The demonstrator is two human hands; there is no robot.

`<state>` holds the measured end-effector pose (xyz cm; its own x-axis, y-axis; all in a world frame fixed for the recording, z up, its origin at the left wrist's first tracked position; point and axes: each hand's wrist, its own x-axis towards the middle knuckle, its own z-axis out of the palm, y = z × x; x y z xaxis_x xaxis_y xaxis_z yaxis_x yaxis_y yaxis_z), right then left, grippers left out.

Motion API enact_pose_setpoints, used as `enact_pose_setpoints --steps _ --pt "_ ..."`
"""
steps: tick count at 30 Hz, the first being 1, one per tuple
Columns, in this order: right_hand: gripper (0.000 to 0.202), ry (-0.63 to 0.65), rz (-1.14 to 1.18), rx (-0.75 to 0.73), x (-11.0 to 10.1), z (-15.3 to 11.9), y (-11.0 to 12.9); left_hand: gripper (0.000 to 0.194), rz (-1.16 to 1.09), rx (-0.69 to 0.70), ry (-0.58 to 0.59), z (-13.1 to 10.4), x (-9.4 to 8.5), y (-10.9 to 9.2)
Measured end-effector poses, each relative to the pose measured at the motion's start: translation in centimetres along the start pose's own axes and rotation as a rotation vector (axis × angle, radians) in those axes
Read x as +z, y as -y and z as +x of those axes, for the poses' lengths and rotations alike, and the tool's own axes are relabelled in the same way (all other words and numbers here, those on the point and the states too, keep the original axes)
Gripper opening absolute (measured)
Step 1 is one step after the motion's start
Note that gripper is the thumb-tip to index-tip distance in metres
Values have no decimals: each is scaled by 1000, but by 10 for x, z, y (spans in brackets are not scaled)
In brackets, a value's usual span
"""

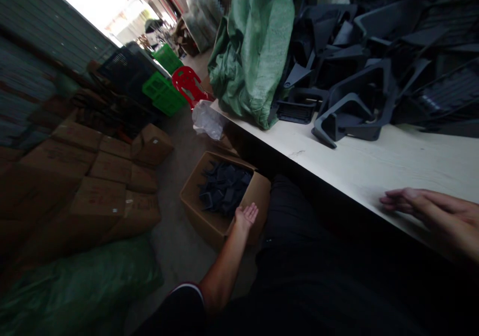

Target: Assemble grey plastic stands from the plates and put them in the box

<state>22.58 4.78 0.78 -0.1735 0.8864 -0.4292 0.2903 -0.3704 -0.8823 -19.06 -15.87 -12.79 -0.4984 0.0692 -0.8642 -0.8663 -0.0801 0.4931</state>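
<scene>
Dim shot, so the small parts (224, 183) in the box (196, 223) blur together. Right hand (430, 208) is half-curled, looks empty; can't tell if it touches the table (374, 161). Left hand (245, 216) is spread open, empty, over the box's rim, parts just beyond. Black frames (389, 24) and a green sack (250, 51) crowd the table past the right.

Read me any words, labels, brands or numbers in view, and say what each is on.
No text can be read.
Stacked cartons: faint print, too blurred to read.
White labels on some cartons: too small to read.
Open box: no text made out.
</scene>
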Motion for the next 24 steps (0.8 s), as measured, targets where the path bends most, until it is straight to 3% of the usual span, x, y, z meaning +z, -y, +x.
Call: enact_pose_setpoints --steps 4,8,10,13,16,20,24 --pt "58 34 -62 -30 -8 13 0 41 74 -73 52 7 -4 27" --pt "56 25 -90 -145 -21 40 5 37 169 -52 101 3 -5 21" --pt "54 0 -164 -275 -27 56 14 36 220 -17 126 -1 -6 13" --pt "48 -175 -469 -550 -32 80 36 38 282 39 153 -9 -8 1" --pt "39 -326 -739 -696 -28 99 59 41 321 91 190 -19 -9 -7" --pt "39 -433 -799 -719 -26 116 82 43 358 143 244 -24 -14 -13" --pt "49 -596 -750 -670 -46 132 91 46 391 171 321 -9 -26 -22"
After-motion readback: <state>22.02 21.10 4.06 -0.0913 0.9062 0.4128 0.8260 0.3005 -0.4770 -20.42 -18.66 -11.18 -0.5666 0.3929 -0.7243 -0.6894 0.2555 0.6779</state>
